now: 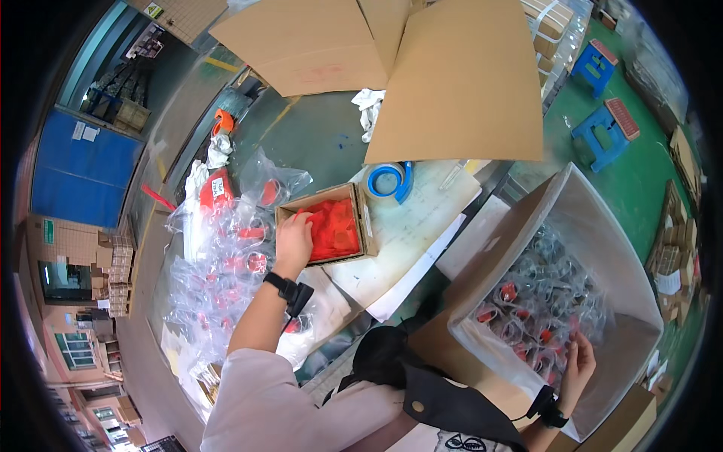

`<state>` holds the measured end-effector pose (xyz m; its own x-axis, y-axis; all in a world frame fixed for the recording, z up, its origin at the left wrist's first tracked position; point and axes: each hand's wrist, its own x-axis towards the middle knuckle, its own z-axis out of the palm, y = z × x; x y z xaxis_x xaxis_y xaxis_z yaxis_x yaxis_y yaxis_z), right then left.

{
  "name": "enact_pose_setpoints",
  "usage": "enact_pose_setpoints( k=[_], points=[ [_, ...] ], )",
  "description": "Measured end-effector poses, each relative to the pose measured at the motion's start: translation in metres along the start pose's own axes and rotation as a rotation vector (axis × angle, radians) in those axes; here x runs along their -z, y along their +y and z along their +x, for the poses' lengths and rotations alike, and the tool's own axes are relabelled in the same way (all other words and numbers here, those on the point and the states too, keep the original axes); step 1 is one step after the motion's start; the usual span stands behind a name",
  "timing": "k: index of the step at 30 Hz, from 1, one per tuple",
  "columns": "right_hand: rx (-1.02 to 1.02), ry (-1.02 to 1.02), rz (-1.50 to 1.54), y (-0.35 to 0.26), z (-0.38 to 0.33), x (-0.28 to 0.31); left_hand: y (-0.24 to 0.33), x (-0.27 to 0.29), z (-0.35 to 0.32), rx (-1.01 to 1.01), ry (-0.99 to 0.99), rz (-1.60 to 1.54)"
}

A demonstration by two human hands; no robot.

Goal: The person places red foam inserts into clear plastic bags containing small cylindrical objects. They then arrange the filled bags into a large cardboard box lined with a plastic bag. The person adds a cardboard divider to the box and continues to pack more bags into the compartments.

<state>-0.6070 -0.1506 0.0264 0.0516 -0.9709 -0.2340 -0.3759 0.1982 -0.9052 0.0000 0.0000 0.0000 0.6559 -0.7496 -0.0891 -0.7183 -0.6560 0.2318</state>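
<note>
The left hand point(295, 237) reaches over the near left rim of a small open cardboard box point(368, 227), its fingers bent down onto the red pieces point(336, 230) inside. The fingertips touch the red heap, but whether thumb and fingers pinch a piece cannot be told, since the back of the hand hides the thumb side. The box stands on a pale marbled tabletop point(403, 252), just beside a roll of blue tape point(407, 187) and a spread of clear plastic bags point(218, 275) with red parts. Well apart, the right hand point(578, 363) is down inside a large plastic-lined carton point(629, 294), its fingers slightly bent and close together against bagged clear-and-red pieces point(544, 305); whether they grasp a bag or only rest on it cannot be made out.
</note>
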Motion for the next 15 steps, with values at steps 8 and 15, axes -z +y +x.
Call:
enact_pose_setpoints(
  k=[8, 15],
  points=[
    [0.079, -0.047, -0.065, -0.016, 0.008, -0.002, -0.011, -0.027, -0.022, 0.08, 0.453, -0.855],
    [0.163, -0.073, 0.086, -0.074, 0.001, -0.057, 0.029, 0.04, -0.024, 0.247, 0.324, -1.691]
  ],
)
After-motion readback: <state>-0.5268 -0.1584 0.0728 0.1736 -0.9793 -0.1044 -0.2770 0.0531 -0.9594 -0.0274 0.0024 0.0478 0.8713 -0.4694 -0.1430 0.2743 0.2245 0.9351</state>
